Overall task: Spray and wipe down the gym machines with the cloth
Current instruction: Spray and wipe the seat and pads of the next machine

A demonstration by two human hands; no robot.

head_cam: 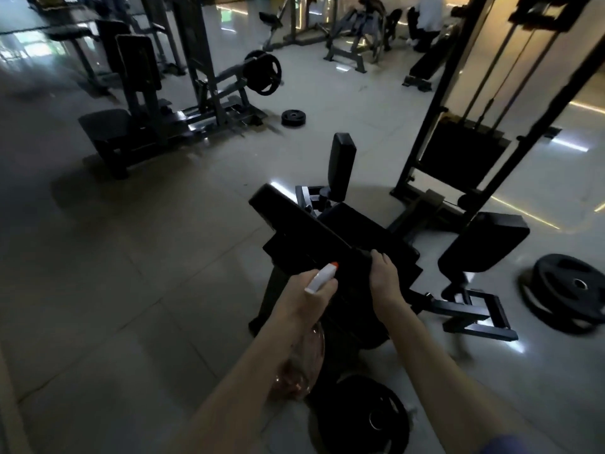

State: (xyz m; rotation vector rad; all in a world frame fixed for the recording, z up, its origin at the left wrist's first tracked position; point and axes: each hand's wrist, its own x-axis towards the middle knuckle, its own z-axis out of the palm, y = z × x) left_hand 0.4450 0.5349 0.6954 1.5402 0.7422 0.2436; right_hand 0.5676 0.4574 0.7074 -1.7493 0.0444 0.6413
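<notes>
A black padded gym machine [330,224] stands just in front of me on the tiled floor. My left hand [307,293] grips a clear spray bottle [302,365] with a white, orange-tipped nozzle [322,276] aimed at the black pad. My right hand [384,276] rests on the pad's near edge, fingers curled over something dark. That dark thing may be the cloth, but in this dim light I cannot tell it from the pad.
Weight plates lie on the floor at the right [569,290], below me [366,417] and further off [293,117]. A cable tower [458,142] rises at the right. More machines [157,103] stand at the left and back. A person [429,18] is at the far back.
</notes>
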